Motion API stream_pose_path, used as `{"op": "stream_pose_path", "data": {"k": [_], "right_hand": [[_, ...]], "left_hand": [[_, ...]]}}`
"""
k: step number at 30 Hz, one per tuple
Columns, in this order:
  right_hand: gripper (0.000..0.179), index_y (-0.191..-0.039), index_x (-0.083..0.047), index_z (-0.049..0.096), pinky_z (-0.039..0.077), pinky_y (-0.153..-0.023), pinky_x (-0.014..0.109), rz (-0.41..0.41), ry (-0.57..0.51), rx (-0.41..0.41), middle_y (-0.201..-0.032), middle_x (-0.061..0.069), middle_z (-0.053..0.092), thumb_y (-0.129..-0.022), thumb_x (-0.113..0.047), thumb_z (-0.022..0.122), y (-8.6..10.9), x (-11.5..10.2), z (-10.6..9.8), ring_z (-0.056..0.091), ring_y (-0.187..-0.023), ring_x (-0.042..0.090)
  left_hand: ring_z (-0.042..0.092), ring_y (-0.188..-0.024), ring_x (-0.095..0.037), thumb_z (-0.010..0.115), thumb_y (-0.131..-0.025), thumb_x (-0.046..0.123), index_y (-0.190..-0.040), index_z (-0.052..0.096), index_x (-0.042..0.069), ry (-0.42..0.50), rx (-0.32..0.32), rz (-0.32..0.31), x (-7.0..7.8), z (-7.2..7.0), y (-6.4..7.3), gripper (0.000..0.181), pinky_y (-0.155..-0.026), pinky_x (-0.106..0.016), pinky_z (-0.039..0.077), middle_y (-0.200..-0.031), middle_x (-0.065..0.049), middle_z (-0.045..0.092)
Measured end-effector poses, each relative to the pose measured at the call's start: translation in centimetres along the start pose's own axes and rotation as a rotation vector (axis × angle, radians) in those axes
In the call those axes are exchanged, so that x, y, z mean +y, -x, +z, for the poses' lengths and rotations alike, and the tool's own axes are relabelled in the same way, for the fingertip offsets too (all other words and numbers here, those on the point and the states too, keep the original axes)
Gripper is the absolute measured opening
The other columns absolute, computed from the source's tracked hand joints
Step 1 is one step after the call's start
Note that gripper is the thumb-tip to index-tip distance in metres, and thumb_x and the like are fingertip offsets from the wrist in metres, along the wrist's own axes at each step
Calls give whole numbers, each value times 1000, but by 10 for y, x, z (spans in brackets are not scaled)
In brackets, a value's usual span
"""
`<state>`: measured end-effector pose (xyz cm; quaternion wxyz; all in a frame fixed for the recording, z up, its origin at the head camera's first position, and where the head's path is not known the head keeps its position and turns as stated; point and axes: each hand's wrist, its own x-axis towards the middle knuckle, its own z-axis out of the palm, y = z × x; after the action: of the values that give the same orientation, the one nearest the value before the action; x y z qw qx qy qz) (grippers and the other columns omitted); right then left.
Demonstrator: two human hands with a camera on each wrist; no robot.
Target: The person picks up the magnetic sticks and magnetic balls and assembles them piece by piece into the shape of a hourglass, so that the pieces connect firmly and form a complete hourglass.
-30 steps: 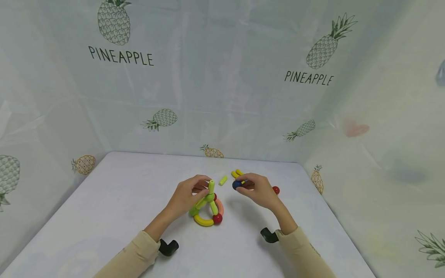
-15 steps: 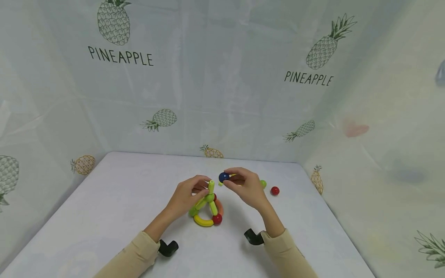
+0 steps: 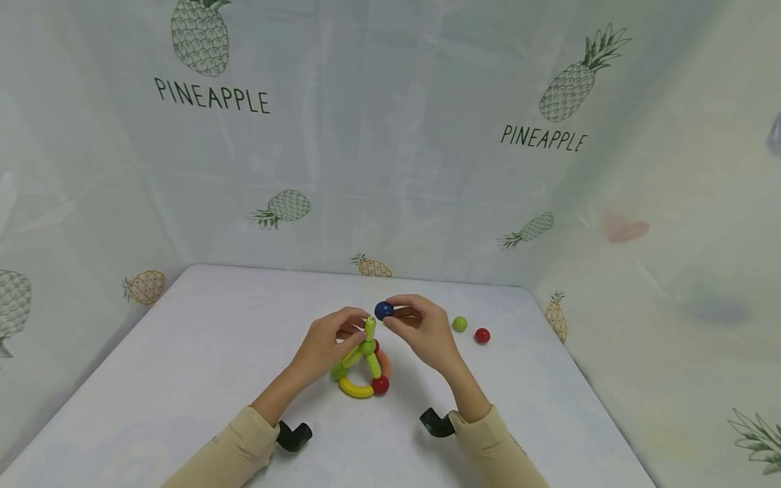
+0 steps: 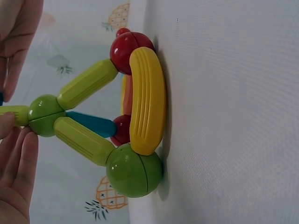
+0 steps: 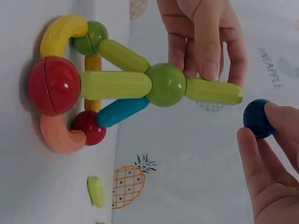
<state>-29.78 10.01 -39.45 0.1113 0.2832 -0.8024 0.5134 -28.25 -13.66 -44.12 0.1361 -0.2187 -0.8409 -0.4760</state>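
A toy structure of rods and balls stands on the table. Its base ring has curved yellow rods (image 4: 148,100), a curved salmon rod (image 5: 61,134), red balls (image 5: 53,86) and a green ball (image 4: 133,170). Straight rods, two light green and one blue (image 5: 122,112), slope up to a green top ball (image 5: 166,85). My left hand (image 3: 326,342) pinches the upright light green rod (image 5: 212,91) on that ball. Between thumb and fingertips, my right hand (image 3: 424,332) holds a dark blue ball (image 5: 258,118), a small gap off the rod's free tip.
On the table (image 3: 213,379), a loose green ball (image 3: 459,324) and a red ball (image 3: 483,335) lie to the right of my right hand. A short light green rod (image 5: 96,191) lies beyond the structure. A pineapple-print curtain (image 3: 390,149) hangs behind.
My right hand has carried the blue ball leftward and slightly up, close to the upright rod's tip. The loose green ball has come into view. My left hand has stayed on the rod.
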Motion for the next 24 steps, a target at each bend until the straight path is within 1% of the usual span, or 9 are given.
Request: {"op": "stream_pose_path", "data": {"k": [6,13,22,24], "right_hand": [[32,-125,-17,74,61,-91,29,-30,-43,-3,-121,2,73,-95,-12,82,1,0,6,75,-109,21],[32,-125,-16,75,61,-90,29,-39,-59,-3,-120,2,73,-94,-10,81,2,-1,12,75,-108,19],[34,-129,-20,74,61,-91,28,-25,-26,-10,-121,-2,74,-96,-14,80,2,1,14,75,-106,17],[34,-130,-20,73,61,-91,28,-24,-24,-12,-121,-2,74,-96,-15,79,2,2,14,75,-106,18]], "left_hand": [[72,-98,-6,80,-97,16,-133,66,24,-2,9,8,1,0,1,40,-89,-22,59,-113,7,74],[73,-96,-8,80,-97,13,-135,64,24,11,20,39,3,0,2,43,-88,-23,60,-109,6,75],[75,-98,-13,79,-97,11,-144,57,23,-29,44,78,6,0,2,54,-87,-25,60,-113,1,77],[76,-98,-14,79,-97,11,-145,56,24,-30,48,85,7,-1,3,55,-87,-25,60,-113,1,77]]}}
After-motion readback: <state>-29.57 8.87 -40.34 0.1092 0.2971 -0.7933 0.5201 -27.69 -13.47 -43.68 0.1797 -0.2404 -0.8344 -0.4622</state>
